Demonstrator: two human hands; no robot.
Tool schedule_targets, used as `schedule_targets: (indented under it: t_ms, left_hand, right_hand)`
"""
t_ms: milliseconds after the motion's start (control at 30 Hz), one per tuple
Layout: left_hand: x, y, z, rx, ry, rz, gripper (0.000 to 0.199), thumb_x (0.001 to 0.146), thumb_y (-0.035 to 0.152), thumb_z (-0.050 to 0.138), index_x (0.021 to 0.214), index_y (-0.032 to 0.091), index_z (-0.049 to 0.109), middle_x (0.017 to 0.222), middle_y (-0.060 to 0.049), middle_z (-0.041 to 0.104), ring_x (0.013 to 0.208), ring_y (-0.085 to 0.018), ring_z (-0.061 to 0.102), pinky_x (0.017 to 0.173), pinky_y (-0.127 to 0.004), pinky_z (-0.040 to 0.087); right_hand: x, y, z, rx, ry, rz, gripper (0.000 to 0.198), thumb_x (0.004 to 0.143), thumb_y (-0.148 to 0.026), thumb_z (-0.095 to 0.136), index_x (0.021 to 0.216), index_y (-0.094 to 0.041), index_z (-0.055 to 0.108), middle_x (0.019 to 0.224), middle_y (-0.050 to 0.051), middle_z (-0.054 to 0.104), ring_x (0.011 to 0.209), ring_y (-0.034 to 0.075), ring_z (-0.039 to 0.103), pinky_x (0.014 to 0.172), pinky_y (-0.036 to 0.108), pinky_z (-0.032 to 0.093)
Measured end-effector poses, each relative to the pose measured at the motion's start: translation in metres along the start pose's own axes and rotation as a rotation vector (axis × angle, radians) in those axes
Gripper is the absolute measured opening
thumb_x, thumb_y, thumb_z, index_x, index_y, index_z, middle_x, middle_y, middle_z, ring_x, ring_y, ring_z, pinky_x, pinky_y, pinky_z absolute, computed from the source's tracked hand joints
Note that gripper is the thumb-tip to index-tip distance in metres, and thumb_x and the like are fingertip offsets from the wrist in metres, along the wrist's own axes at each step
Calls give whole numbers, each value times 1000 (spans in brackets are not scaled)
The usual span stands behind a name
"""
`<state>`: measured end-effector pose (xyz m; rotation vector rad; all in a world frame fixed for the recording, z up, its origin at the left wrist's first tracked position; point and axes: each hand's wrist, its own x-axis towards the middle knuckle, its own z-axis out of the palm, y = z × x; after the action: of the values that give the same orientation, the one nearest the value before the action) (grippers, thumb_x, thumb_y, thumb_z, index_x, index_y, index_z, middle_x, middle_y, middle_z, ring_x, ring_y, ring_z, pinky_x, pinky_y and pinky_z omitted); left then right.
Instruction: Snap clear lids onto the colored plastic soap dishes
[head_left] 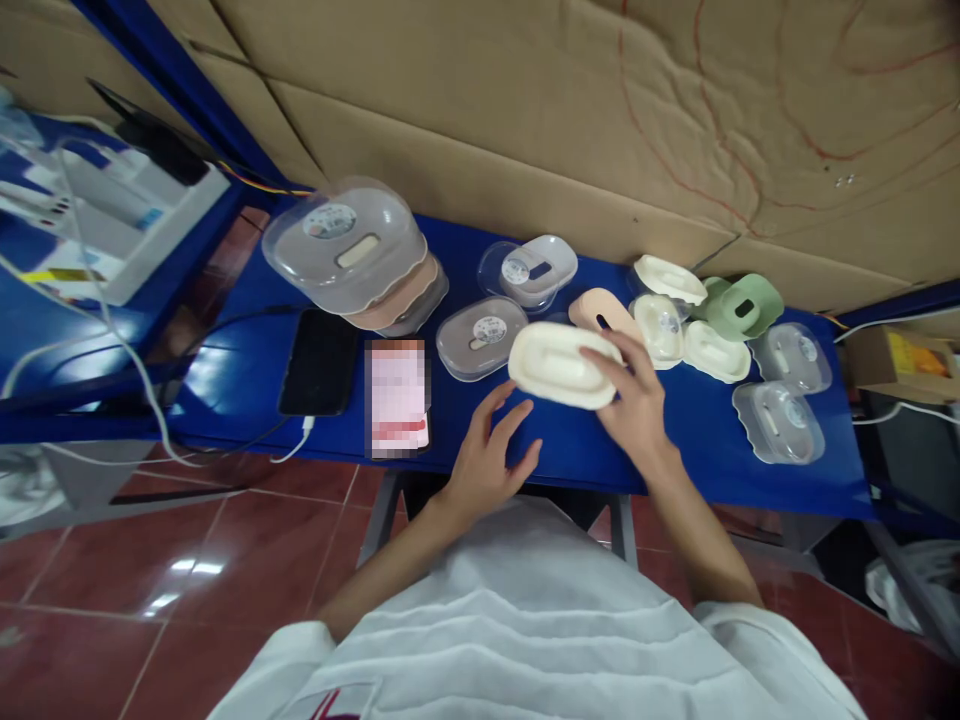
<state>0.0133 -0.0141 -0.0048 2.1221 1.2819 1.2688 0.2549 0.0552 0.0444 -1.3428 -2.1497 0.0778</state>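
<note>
My right hand (634,395) grips a cream oval plastic box (559,365) by its right end, above the blue table. The box's recessed face points toward me. Close by its lower left edge is my left hand (495,445), fingers spread and holding nothing. Behind the box lie a clear-lidded grey box (481,338), a white slotted piece with a clear cover (551,268) and a peach slotted piece (598,308). Farther right are cream pieces (716,352) and a green slotted piece (754,305).
At left stand stacked clear-lidded boxes (352,245), near a black phone (321,362) and a second phone with a blurred screen (397,400). Two clear-lidded boxes (780,422) lie near the table's right end. A cardboard wall (487,130) rises behind; white cables (135,350) hang at left.
</note>
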Motion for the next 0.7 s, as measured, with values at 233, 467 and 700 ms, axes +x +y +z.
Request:
schedule_targets:
  t_ms: [233,467,700]
  left_hand:
    - [1,1,-11,295,-153,147,43,100,18,71,141,26,64,153,-15,60,142,-37,55,114,-57,51]
    - [-5,-8,-13,395,-241,98,26,103,19,68,128,25,71,121,-10,76,112,-31,65,104,-54,47]
    - [-8,-5,-17,341,-230,64,23,102,23,70,125,25,74,129,-14,70,118,-32,64,102,-54,48]
  right_hand:
    - [-66,-8,8,133,-215,14,82,95,-4,44,168,-40,38,162,9,50,150,29,55,118,51,58]
    - [-31,11,-8,116,-202,-26,63,103,-11,41,160,-33,51,151,8,65,143,27,60,120,52,53]
    - [-2,29,10,-263,-10,140,47,109,-40,54,151,-19,59,143,17,68,134,36,63,111,54,52]
